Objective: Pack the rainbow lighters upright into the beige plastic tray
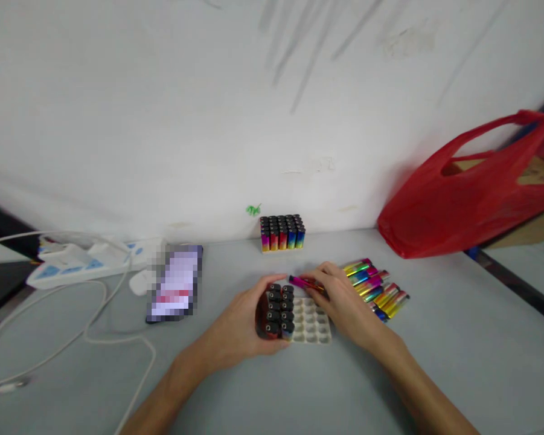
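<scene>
A white tray [311, 320] with rows of round-cornered pockets lies on the grey table. Several black-topped lighters [281, 309] stand upright in its left part, while the pockets on the right show bare. My left hand [244, 317] curves around the tray's left side and those lighters, thumb and fingers wrapped about them. Over the tray's back right edge, my right hand [337, 296] pinches a magenta and gold lighter [304, 283], tilted nearly flat. Beside that hand lie several shiny multicoloured lighters [371, 284] on their sides.
A full block of upright lighters [283, 233] stands by the wall. To the left are a phone [176, 284], a white power strip [95, 263] and loose white cables [118, 340]. A red bag [471, 193] rests at the back right near cardboard.
</scene>
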Demonstrator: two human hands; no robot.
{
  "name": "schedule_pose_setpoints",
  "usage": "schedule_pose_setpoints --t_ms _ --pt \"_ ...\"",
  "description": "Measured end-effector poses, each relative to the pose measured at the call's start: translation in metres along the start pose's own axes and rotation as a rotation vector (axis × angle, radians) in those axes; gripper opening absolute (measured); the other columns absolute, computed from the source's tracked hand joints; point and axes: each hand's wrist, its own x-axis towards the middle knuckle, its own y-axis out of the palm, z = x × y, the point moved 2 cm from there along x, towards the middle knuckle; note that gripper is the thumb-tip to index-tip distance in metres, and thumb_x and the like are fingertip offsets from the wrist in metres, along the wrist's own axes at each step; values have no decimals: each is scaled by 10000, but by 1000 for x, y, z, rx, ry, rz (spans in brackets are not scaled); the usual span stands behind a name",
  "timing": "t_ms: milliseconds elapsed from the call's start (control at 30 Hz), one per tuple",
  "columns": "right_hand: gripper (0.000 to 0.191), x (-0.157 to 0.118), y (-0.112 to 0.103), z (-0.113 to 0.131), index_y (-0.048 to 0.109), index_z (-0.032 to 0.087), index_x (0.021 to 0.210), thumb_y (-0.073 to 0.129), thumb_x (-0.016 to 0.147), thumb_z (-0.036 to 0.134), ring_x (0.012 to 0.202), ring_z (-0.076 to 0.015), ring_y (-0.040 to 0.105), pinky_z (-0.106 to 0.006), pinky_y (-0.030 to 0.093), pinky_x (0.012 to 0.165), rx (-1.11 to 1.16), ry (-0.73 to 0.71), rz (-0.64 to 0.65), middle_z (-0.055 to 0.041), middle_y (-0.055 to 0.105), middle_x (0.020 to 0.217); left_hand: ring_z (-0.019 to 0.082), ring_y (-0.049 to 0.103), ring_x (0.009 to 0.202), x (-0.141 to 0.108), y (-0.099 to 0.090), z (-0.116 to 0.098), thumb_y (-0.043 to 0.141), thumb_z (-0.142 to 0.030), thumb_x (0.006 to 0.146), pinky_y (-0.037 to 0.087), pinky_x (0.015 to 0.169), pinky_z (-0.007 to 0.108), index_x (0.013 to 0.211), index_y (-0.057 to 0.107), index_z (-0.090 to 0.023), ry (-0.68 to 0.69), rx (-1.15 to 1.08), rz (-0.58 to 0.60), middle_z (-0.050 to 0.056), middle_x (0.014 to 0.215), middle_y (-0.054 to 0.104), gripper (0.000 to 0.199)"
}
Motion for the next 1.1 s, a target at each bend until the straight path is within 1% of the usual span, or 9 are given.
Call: schedule_pose_setpoints --t_ms 133,333,467,567,700,800,867,933,1100 --pt "296 -1 1 4 722 240 1340 552 1114 150 1151 -292 669 -460 571 1045 -55 -27 -9 -115 647 1194 268 789 1019 -1 1 1 953 -147 731 651 860 351 1600 484 -316 -5 -23 14 33 1256 777 1002" --pt "155 -1 2 5 632 229 1209 559 1098 149 1116 -288 692 -458 587 1014 -54 21 -22 -117 604 1236 297 782 1100 -1 1 1 962 -145 722 647 918 379 1583 500 -305 -4 -3 7 50 1306 769 990" --pt "136 0 3 6 594 228 1158 541 1077 133 1105 -303 686 -451 569 983 -43 51 -59 -117 651 1184 290 786 1063 -1 1 0 954 -149 730 650 906 380 1598 482 -294 -10 -1 12 60 1311 763 998" --pt "151 0 2 10 570 229 1221 544 1080 180 1115 -308 675 -442 542 973 46 78 -136 -110 689 1164 283 781 1065 -1 1 1 953 -158 738 648 909 378 1621 452 -301 -2 -14 19 53 1304 756 1025" --pt "140 -1 -3 16 534 240 1246 537 1117 292 1005 -256 658 -375 503 905 313 136 -248 -60 690 1089 282 773 1100 -2 2 2 943 -163 762 643 936 383 1637 427 -300 1 -24 19 54 1326 747 1025" --pt "195 0 -5 18 591 245 1107 576 1119 439 839 -205 566 -315 448 767 590 202 -262 0 611 920 308 744 1207 -3 3 2 972 -166 739 602 1066 433 1639 430 -295 16 18 7 69 1398 727 1059" --pt "389 2 -2 19 607 233 925 566 1104 576 690 -177 456 -303 378 650 817 245 -175 29 506 757 341 698 1306 -3 4 2 1026 -198 691 551 1153 471 1641 428 -287 31 50 -5 90 1468 697 1127" --pt "568 4 2 19 541 236 746 530 1073 700 581 -151 318 -307 292 571 1036 282 -63 55 375 634 362 663 1364 -3 6 2 1059 -243 664 513 1198 494 1644 422 -284 40 79 -23 105 1514 670 1170" --pt "657 6 7 25 358 264 625 627 958 763 523 -112 121 -300 143 492 1442 382 166 100 213 589 336 713 1266 -3 8 6 1025 -242 707 552 1123 463 1648 411 -308 38 74 -34 80 1432 712 1126"
